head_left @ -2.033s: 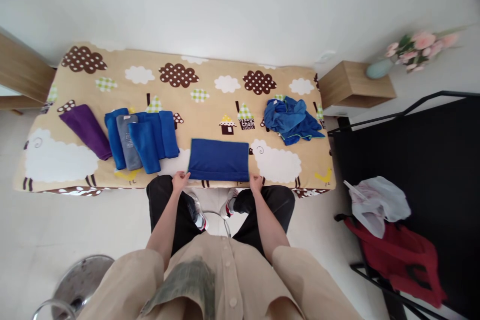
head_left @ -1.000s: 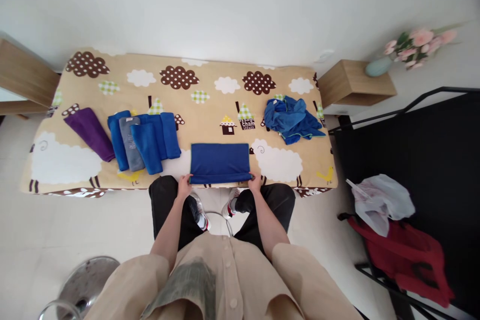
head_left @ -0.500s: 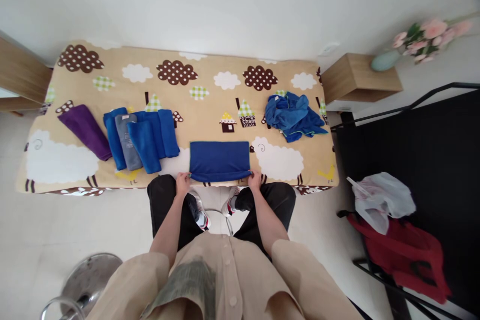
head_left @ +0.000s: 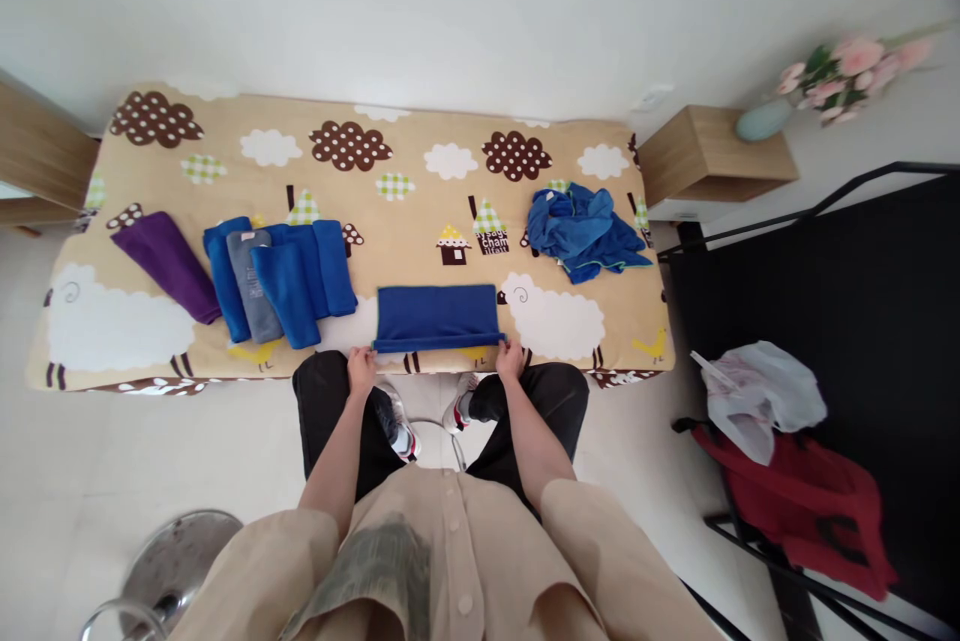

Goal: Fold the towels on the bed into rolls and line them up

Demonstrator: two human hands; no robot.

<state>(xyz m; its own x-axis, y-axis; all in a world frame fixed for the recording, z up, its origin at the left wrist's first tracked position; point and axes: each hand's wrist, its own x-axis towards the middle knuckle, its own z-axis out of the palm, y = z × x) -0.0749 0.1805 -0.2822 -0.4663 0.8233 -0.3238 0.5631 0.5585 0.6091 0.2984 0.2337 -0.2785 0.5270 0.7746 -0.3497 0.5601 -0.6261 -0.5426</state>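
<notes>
A dark blue towel (head_left: 437, 311) with a thin green border lies at the bed's near edge, its near side turned up into a narrow folded band. My left hand (head_left: 361, 368) pinches the band's left end. At the right end, my right hand (head_left: 510, 360) has its fingers closed on the other corner. To the left, several rolled or folded blue towels (head_left: 334, 266) lie side by side with a grey towel (head_left: 255, 286) among them. A purple towel (head_left: 169, 266) rests at an angle beyond these. Farther right is a crumpled heap of blue towels (head_left: 585, 229).
A patterned sheet (head_left: 427, 196) covers the bed against the wall. On the right stand a wooden cabinet (head_left: 712, 156) with a vase (head_left: 763, 121) of pink flowers, and a black rack holding a white plastic bag (head_left: 765, 396) and a red bag (head_left: 810, 511). A metal stool (head_left: 180, 561) is lower left.
The towel's near edge has been turned up and away from me into a narrow band. Both hands stayed at its ends, shifting only slightly. The view has moved a little.
</notes>
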